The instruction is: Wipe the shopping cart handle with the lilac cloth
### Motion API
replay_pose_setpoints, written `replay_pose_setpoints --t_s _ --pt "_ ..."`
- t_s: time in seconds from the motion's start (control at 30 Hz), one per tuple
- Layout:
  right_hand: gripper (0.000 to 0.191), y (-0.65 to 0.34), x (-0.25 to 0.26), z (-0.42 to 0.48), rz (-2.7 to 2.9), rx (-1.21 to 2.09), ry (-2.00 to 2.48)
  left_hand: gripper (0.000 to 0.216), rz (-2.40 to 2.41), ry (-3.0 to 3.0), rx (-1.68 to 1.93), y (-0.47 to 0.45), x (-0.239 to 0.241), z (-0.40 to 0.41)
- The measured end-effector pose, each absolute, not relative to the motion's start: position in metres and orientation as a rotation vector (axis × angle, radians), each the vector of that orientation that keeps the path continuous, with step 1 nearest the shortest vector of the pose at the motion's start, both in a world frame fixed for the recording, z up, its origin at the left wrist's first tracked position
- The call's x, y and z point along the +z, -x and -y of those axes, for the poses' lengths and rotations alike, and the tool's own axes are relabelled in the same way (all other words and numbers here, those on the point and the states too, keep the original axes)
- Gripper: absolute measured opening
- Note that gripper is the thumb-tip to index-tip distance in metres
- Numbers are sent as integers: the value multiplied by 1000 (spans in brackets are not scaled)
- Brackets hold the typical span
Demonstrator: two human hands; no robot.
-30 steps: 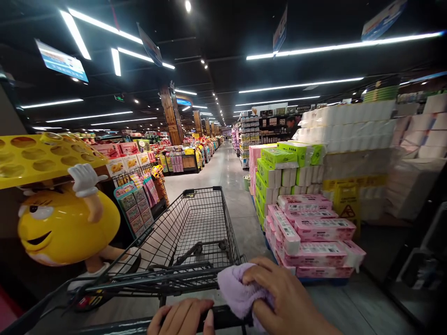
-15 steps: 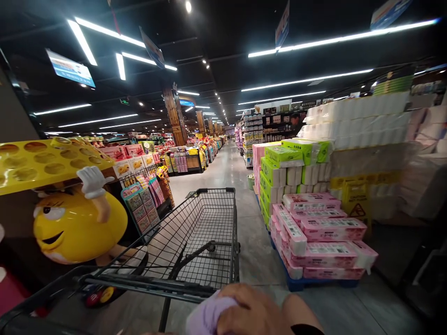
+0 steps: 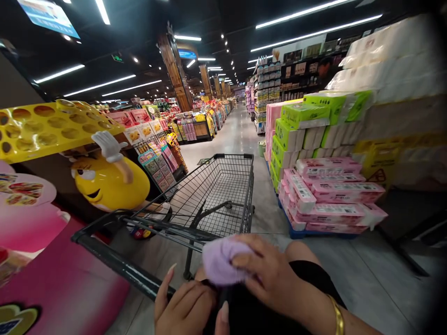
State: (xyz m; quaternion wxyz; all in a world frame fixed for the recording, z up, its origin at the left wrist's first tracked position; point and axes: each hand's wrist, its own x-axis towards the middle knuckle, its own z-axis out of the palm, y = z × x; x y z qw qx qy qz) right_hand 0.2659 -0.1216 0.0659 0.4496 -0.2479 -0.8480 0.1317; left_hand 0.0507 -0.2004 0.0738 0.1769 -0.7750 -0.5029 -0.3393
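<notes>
A black wire shopping cart [image 3: 209, 200] stands in front of me in a store aisle, its basket holding nothing. My right hand [image 3: 272, 274] presses a folded lilac cloth [image 3: 220, 258] against the cart's handle bar [image 3: 118, 263], fingers curled over the cloth. Lower down, my left hand [image 3: 185, 307] wraps round the same bar, thumb raised. A gold bangle [image 3: 337, 316] sits on my right wrist.
A yellow candy-mascot figure [image 3: 110, 179] holding a yellow tray stands close on the left, beside a pink display [image 3: 52, 274]. On the right, pink tissue packs [image 3: 328, 195] and green packs [image 3: 303, 121] are stacked on a pallet. The grey-tiled aisle [image 3: 237, 135] runs ahead.
The view has dipped down and swung to the right. The cart now angles left of centre and sits closer to the mascot. My left hand has come back into view on the bar.
</notes>
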Motion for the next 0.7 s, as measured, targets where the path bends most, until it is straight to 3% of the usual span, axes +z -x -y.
replay_pose_setpoints --t_s 0.1,0.23,0.43,0.57,0.7 --pt "39 -266 63 126 2027 332 685 12 1459 2204 -983 -53 74 205" --pt "35 -264 59 132 2134 253 422 9 1400 2239 -965 -50 74 206" --pt "39 -261 51 130 1946 318 646 21 1519 2071 -1227 -67 70 205" --pt "36 -262 56 130 2094 314 379 19 1508 2045 -1249 -75 69 204" --pt "40 -262 56 113 2015 285 629 26 1531 2047 -1222 -76 75 204"
